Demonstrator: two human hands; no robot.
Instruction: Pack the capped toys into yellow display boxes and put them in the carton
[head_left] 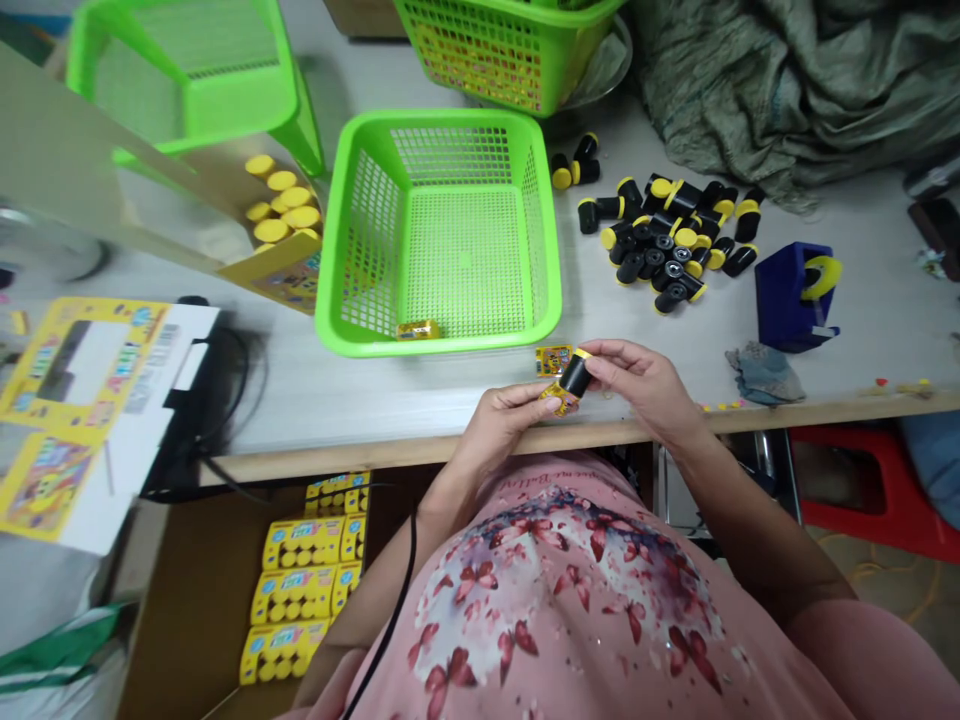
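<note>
Near the table's front edge, my left hand (499, 425) pinches a yellow printed label (564, 401) between thumb and fingers. My right hand (646, 385) grips a small black canister (576, 376) by its yellow-capped end. The canister's lower end meets the label; whether the label is stuck to it I cannot tell. Just behind them, another yellow printed label (553, 359) lies on the table. A green basket (327, 250) stands beyond my hands, with a yellow-wrapped canister (417, 330) at its near side. Several black canisters (667, 240) lie heaped to the right.
A blue tape dispenser (795, 300) and a crumpled cloth (763, 373) are at right. More green baskets (480, 60) stand at the back. Left are an open carton (277, 280) of yellow-capped canisters and a flattened yellow box (82, 400). Packed yellow boxes (300, 595) sit below the table.
</note>
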